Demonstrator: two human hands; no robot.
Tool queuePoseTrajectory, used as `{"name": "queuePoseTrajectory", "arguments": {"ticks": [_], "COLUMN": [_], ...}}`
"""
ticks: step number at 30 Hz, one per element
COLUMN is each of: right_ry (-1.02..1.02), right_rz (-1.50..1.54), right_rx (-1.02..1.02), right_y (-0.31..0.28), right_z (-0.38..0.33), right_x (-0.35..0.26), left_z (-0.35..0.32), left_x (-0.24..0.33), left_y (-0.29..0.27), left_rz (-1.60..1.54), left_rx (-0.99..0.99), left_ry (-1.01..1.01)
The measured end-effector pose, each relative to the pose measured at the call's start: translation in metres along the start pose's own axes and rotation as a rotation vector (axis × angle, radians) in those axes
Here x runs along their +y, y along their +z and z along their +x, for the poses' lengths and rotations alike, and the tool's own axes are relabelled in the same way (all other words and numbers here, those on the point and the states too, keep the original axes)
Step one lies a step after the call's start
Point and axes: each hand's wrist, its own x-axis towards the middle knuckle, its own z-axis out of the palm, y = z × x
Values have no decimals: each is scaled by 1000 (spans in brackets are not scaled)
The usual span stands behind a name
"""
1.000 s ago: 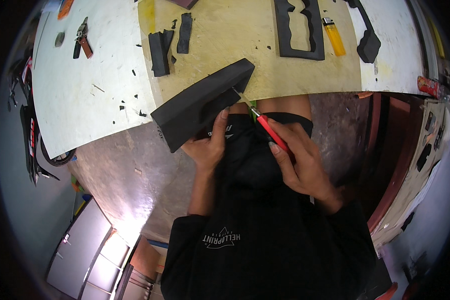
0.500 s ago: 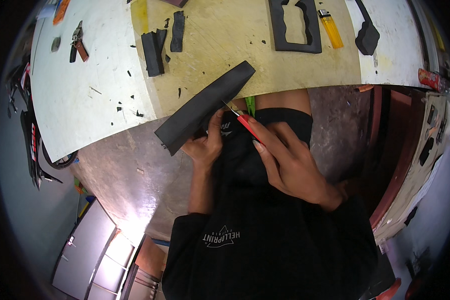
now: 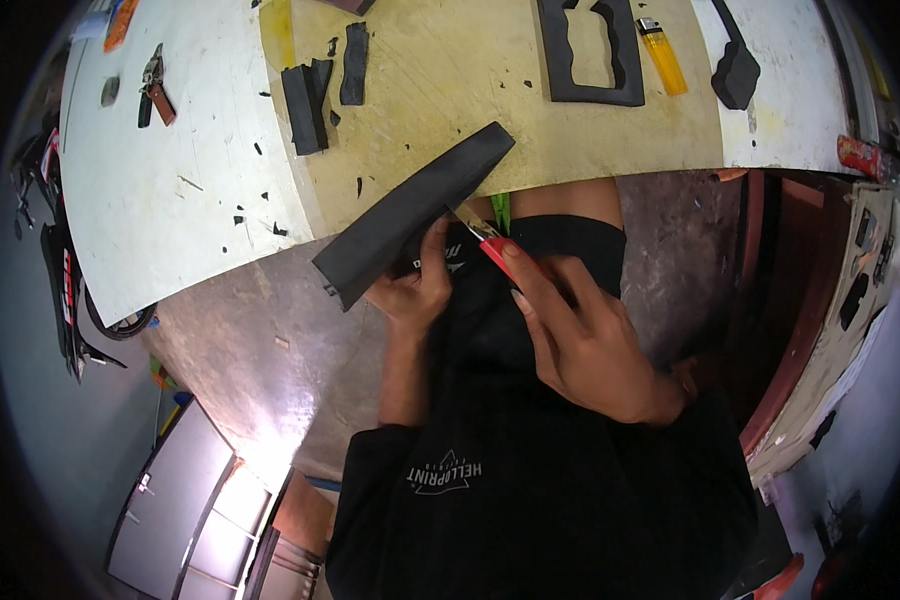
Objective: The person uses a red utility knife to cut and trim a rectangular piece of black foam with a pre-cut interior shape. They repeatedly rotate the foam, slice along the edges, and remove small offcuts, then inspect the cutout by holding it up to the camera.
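Note:
My left hand (image 3: 418,285) grips a long dark grey block (image 3: 410,212) that looks like foam, with the thumb along its near edge and the other fingers hidden beneath. The block is tilted, its far end over the table edge and its near end over the floor. In my right hand (image 3: 595,340) is a red-handled craft knife (image 3: 498,252), held like a pen with the index finger along the handle. Its blade points at the near edge of the block, close to my left thumb; whether the tip is in the material I cannot tell.
On the table (image 3: 420,110) lie dark offcuts (image 3: 305,105), a dark frame with a wavy cutout (image 3: 625,90), a yellow lighter (image 3: 663,60), a black paddle-shaped piece (image 3: 735,78) and a clipper-like hand tool (image 3: 155,90). Small dark scraps dot the surface.
My right hand and the knife have drawn back slightly, down and to the right, with the fingers shifted on the handle. The block has moved a touch to the right in my left hand.

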Motion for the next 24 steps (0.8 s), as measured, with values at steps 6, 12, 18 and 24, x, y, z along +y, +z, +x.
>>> {"name": "queuePoseTrajectory", "arguments": {"ticks": [6, 12, 18, 24], "right_ry": [-11, 14, 13, 98], "right_rz": [-20, -31, -52, -66], "right_rx": [12, -11, 25, -2], "right_y": [4, -1, 6, -1], "right_z": [7, 1, 6, 5], "right_x": [4, -3, 2, -5], "left_z": [5, 1, 7, 9], "left_x": [-1, 2, 4, 4], "left_y": [0, -3, -1, -2], "left_rz": [43, 70, 92, 86], "left_rx": [-30, -52, -75, -80], "left_ry": [64, -25, 29, -26]}}
